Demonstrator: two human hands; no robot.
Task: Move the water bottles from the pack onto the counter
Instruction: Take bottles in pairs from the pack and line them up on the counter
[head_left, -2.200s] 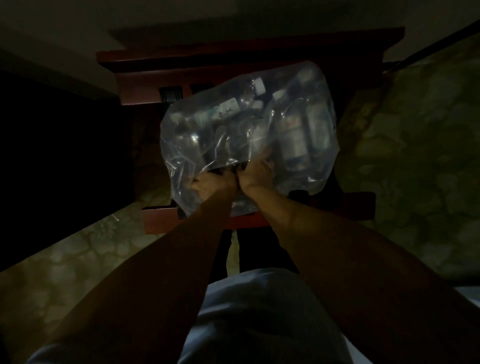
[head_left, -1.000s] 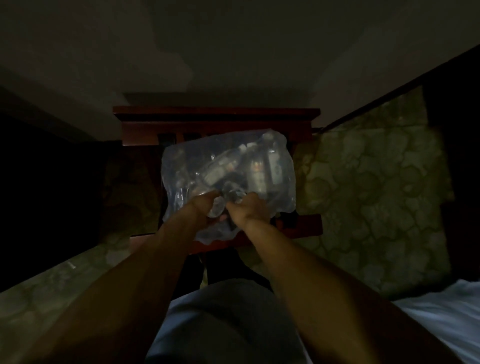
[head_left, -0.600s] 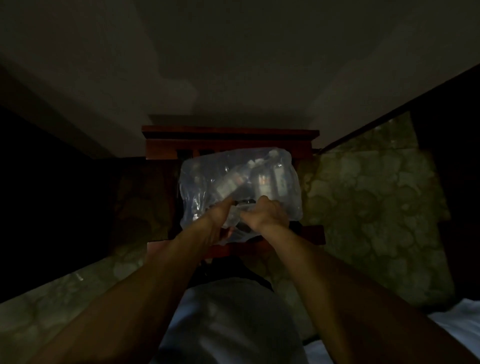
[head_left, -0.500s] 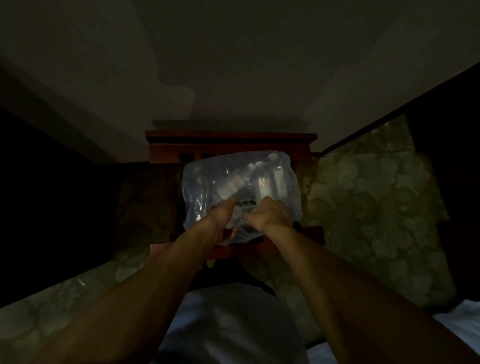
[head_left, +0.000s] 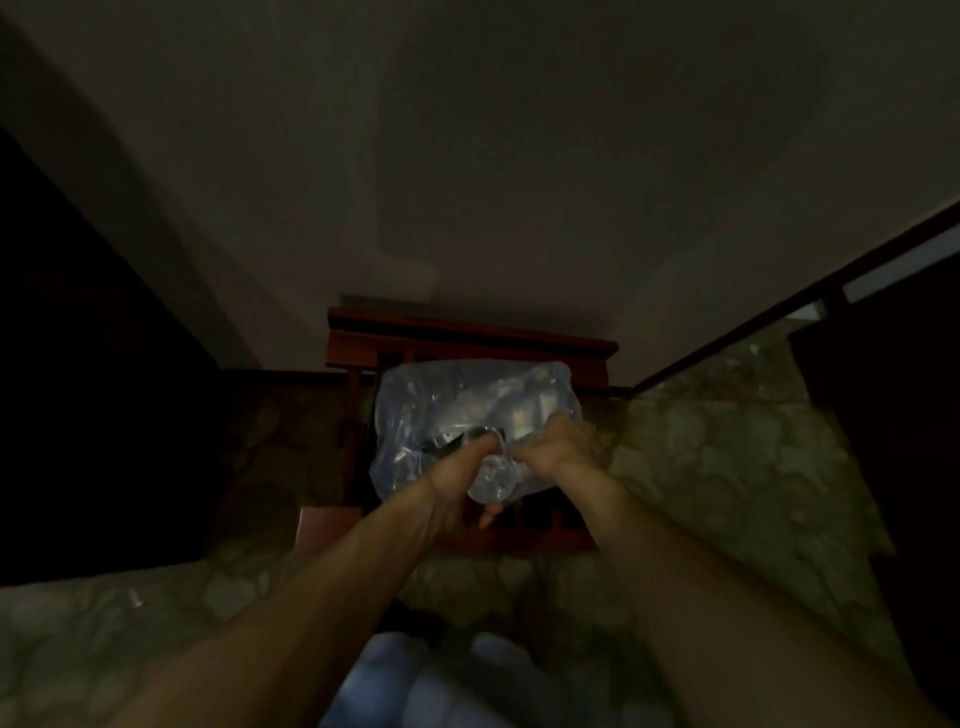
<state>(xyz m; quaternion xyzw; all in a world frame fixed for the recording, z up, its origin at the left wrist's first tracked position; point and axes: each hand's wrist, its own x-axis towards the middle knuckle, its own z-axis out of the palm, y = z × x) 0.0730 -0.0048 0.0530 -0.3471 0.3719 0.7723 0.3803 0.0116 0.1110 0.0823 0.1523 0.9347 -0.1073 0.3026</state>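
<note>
A pack (head_left: 470, 410) of water bottles wrapped in clear, crinkled plastic film sits on a dark reddish wooden chair (head_left: 467, 338), with bottle shapes and pale labels only dimly visible through the wrap in the low light. One clear water bottle (head_left: 491, 480) sticks out of a torn opening at the pack's near edge, its rounded end toward the camera, gripped by the left hand (head_left: 457, 483) while the right hand (head_left: 558, 447) clutches the film just beside it
</note>
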